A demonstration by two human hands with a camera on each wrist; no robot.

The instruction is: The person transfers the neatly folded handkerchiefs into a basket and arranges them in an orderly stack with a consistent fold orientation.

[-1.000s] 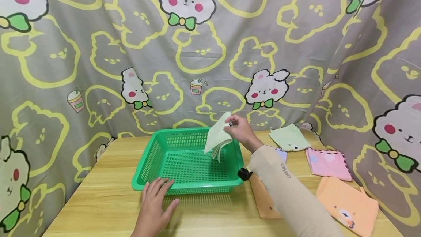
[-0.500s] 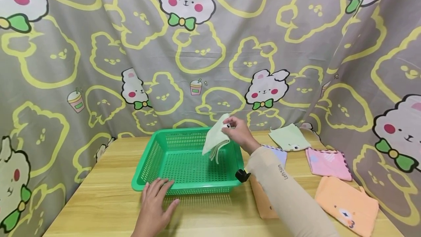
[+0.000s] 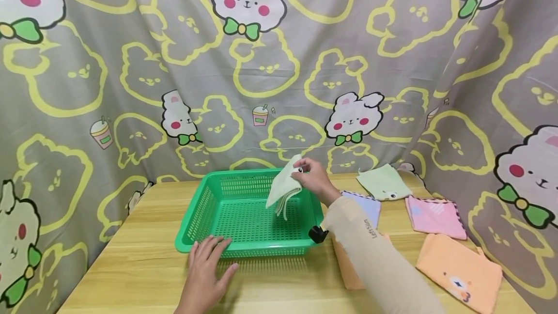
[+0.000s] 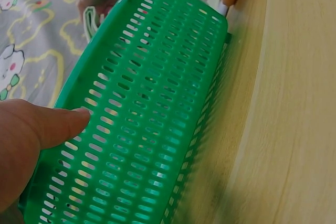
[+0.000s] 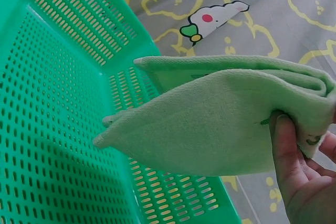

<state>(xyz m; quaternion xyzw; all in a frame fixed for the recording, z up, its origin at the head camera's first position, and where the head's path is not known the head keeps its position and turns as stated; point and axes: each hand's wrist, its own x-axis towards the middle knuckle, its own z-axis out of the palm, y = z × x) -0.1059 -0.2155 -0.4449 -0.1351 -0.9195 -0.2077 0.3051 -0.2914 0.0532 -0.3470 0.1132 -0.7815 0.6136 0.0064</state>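
While left hand (image 3: 208, 266) lies loose-fingered on green basket (image 3: 270, 245), right hand (image 3: 316, 178) pinches folded cloth (image 3: 284, 184) above basket's right end

Beyond the right hand (image 3: 319, 180) hangs a grey curtain (image 3: 279, 79) in soft vertical folds, printed with yellow animal outlines, white rabbits (image 3: 353, 119) with pink cheeks and green bows, and small drink cups (image 3: 260, 116); it also runs down the sides, well to the left of the left hand (image 3: 208, 269) and well to the right of the right hand. Under and around the left hand spreads a pale wood-grain table (image 3: 131, 243), its far edge near the cloth. Even light leaves a faint sheen on the tabletop just right of that hand.
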